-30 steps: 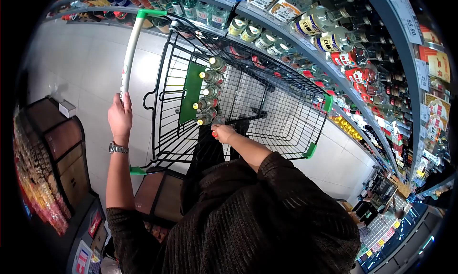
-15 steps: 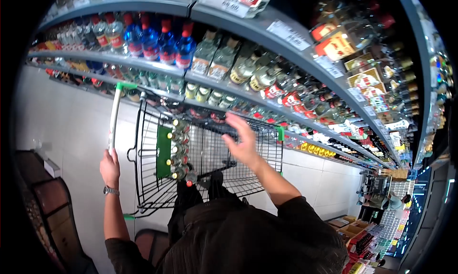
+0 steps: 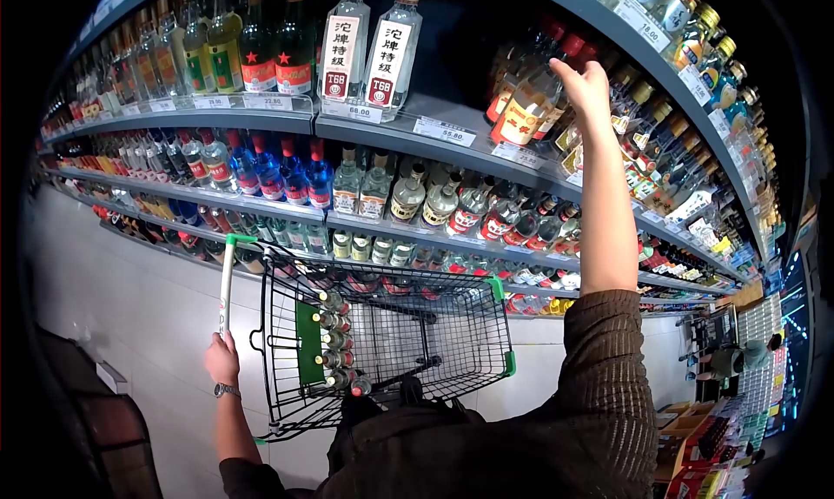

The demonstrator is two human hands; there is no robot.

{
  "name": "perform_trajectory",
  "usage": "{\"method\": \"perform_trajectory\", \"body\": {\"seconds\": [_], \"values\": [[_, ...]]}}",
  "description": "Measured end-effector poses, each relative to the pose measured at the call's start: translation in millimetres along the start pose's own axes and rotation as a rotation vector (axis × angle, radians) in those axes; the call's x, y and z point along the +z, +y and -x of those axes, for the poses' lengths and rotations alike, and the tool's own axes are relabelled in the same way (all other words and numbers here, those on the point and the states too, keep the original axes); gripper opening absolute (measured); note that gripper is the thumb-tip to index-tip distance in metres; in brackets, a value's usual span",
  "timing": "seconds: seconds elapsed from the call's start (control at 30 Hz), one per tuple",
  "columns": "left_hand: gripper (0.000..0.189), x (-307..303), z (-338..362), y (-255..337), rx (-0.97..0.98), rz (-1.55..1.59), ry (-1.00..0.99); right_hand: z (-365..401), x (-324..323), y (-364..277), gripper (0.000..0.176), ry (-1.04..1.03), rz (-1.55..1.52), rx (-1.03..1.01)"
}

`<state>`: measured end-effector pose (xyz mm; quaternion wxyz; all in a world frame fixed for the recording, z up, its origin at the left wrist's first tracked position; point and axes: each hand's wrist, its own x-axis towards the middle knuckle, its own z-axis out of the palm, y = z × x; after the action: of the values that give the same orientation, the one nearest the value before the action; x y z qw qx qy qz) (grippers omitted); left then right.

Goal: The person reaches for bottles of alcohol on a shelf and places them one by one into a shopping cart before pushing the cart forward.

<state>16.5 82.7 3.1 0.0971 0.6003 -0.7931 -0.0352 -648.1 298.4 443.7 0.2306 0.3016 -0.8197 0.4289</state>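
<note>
My right hand (image 3: 587, 91)'s nearer, bottle (image 3: 519, 122) standing just below-left, neck towards my fingers (image 3: 566, 72), can't tell if gripped, left hand (image 3: 222, 360) clenched round the cart handle (image 3: 227, 284).

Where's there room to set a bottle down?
In the cart, between the bottle row and the green-cornered far end; beside the green panel, it's crowded. On the shelf, a dark gap between the white-labelled bottles and the orange-labelled bottles near the right hand.

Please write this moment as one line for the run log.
left hand: gripping cart handle | right hand: at orange-labelled bottle on shelf, grip unclear | cart: bottles beside green panel
</note>
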Motion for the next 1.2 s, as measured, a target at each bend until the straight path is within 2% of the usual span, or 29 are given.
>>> {"method": "perform_trajectory", "body": {"seconds": [0.07,0.17,0.23,0.33,0.43,0.53,0.57,0.63,0.7,0.77,0.83,0.9,1.0,1.07,1.13,1.17,1.2], "values": [[0.041,5,1,-4,0.005,-0.018,0.010,-14,3,8,0.031,-0.180,-0.112,0.089],[0.041,0,2,0,-0.010,0.008,-0.004,-18,0,4,0.031,-0.261,-0.089,0.221],[0.041,-1,3,1,-0.025,0.032,-0.008,-18,-4,-4,0.037,-0.311,-0.019,0.240],[0.042,-2,3,1,-0.028,0.061,-0.025,-16,-2,-4,0.047,-0.313,-0.044,0.196],[0.042,0,3,0,-0.010,0.075,-0.006,-17,0,-1,0.038,-0.273,-0.123,0.230],[0.042,0,4,0,-0.015,0.070,0.013,7,-16,-2,0.030,-0.333,-0.325,0.103],[0.042,1,5,0,-0.023,0.066,0.012,19,-19,-2,0.024,-0.305,-0.400,-0.026],[0.042,4,3,-2,-0.022,0.092,0.004,45,-30,-1,0.025,-0.251,-0.497,-0.275],[0.042,4,3,-3,-0.023,0.104,-0.007,83,-55,-24,0.032,-0.199,-0.532,-0.359],[0.042,2,2,-2,-0.017,0.096,-0.028,112,-83,-34,0.035,-0.109,-0.388,-0.483],[0.043,3,1,-2,-0.024,0.078,-0.046,135,-99,-36,0.037,-0.086,-0.561,-0.610],[0.044,2,-1,-1,-0.038,0.064,-0.085,160,-115,-30,0.037,-0.182,-0.689,-0.575],[0.045,7,-1,-5,-0.025,0.093,-0.083,208,-108,-16,0.038,-0.476,-0.833,-0.383],[0.045,3,-1,-1,-0.043,0.090,-0.097,245,-79,0,0.041,-0.748,-0.878,-0.200],[0.043,-1,-1,3,-0.063,0.035,-0.101,298,-36,18,0.036,-0.918,-0.909,0.035],[0.044,-1,0,0,-0.058,0.032,-0.085,354,6,42,0.033,-1.074,-0.668,0.105],[0.045,-2,0,2,-0.077,0.036,-0.094,385,28,54,0.033,-1.121,-0.640,0.168]]}}
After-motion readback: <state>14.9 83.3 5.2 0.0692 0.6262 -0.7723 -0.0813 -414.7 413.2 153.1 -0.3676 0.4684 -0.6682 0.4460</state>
